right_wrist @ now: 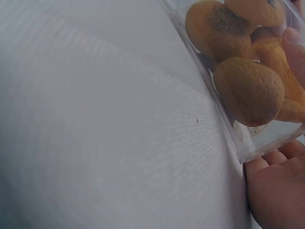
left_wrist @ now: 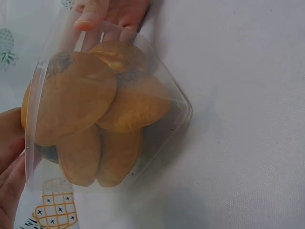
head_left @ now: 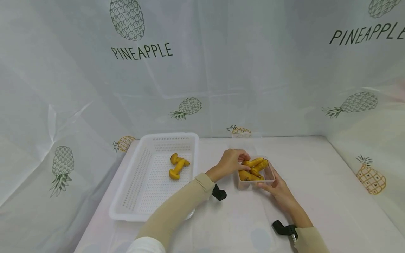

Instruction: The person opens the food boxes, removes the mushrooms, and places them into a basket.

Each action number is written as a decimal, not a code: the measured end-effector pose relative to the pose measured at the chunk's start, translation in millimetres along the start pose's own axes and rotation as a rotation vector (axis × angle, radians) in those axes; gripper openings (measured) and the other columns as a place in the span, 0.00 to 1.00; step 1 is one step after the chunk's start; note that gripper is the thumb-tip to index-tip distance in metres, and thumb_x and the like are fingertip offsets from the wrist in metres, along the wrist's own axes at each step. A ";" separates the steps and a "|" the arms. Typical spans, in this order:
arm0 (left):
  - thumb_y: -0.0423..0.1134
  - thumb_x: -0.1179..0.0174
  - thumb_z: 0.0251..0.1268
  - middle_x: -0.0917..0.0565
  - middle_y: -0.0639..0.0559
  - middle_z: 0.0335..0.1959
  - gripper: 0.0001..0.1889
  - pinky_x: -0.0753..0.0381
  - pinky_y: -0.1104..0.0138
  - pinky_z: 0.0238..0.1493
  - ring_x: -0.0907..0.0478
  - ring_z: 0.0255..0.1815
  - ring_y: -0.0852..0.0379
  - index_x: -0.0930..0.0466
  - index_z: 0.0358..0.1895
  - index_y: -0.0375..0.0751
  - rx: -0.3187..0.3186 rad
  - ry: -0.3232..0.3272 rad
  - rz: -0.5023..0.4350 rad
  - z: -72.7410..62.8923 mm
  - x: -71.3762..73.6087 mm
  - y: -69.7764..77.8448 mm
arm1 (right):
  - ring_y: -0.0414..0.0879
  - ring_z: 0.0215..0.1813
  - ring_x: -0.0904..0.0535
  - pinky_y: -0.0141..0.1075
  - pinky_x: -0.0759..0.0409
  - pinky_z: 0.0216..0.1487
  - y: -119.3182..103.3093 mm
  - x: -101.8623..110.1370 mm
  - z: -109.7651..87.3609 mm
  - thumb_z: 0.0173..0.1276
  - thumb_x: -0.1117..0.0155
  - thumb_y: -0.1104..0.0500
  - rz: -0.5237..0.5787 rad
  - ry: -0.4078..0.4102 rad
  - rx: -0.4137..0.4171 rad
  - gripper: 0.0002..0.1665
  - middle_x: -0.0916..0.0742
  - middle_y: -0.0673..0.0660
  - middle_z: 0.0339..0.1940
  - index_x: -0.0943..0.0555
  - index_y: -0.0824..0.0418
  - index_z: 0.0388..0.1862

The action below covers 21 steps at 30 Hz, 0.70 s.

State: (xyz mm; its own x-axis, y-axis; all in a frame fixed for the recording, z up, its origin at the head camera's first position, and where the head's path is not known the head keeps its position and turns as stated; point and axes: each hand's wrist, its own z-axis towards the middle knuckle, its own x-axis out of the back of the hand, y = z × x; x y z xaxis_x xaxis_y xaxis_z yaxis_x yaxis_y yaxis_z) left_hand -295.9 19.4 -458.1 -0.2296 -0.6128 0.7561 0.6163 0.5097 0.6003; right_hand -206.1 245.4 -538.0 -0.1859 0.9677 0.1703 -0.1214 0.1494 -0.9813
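A clear plastic box (head_left: 256,182) stands on the table with several yellow-brown mushrooms (head_left: 260,166) inside. My left hand (head_left: 232,160) reaches over the box's left side and pinches a mushroom (head_left: 253,162) between thumb and fingers at the top of the pile. My right hand (head_left: 280,191) grips the box at its right front corner, thumb along the front wall. Caps and stems press against the clear wall (left_wrist: 157,143) in the left wrist view. Seen from the right wrist, my right palm (right_wrist: 279,191) lies close by the box corner.
A white perforated basket (head_left: 126,196) stands to the left, with a couple of mushrooms (head_left: 178,168) in it. Behind the box, its clear lid (head_left: 246,135) appears raised. A pineapple-printed curtain (head_left: 221,70) hangs along the table's back edge.
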 end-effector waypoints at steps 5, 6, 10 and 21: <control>0.44 0.23 0.51 0.12 0.54 0.45 0.23 0.19 0.78 0.43 0.15 0.42 0.67 0.14 0.50 0.38 0.015 -0.009 0.001 1.0 0.7 0.7 | 0.58 0.80 0.69 0.37 0.49 0.75 1.2 1.2 0.1 0.72 0.35 0.65 -0.006 -0.005 0.013 0.55 0.58 0.55 0.83 0.59 0.44 0.83; 0.44 0.23 0.50 0.12 0.54 0.45 0.24 0.20 0.79 0.43 0.15 0.42 0.67 0.14 0.50 0.38 0.020 -0.011 -0.001 1.2 0.7 0.6 | 0.59 0.80 0.69 0.31 0.47 0.73 1.6 1.3 0.1 0.72 0.35 0.65 -0.009 -0.005 0.015 0.55 0.58 0.56 0.83 0.59 0.45 0.83; 0.46 0.23 0.51 0.11 0.56 0.45 0.21 0.22 0.82 0.42 0.15 0.41 0.69 0.12 0.48 0.41 0.027 -0.015 0.023 1.3 -0.6 0.0 | 0.60 0.80 0.68 0.17 0.42 0.63 1.7 1.0 -1.1 0.71 0.35 0.65 -0.013 -0.001 0.020 0.55 0.58 0.57 0.83 0.59 0.45 0.84; 0.48 0.24 0.54 0.11 0.61 0.41 0.18 0.24 0.81 0.38 0.18 0.37 0.73 0.10 0.46 0.45 0.031 0.019 0.059 2.0 -2.7 -2.1 | 0.61 0.80 0.69 0.17 0.39 0.61 0.0 -0.2 0.7 0.71 0.36 0.67 0.013 -0.012 0.032 0.55 0.59 0.58 0.83 0.60 0.46 0.84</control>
State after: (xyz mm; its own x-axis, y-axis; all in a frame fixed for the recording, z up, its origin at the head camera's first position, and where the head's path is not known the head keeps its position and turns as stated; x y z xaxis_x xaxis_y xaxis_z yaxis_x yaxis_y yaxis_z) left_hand -298.1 21.2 -460.9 -0.1791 -0.5923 0.7855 0.6044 0.5637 0.5629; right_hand -206.7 245.1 -538.0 -0.1990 0.9671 0.1585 -0.1500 0.1297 -0.9801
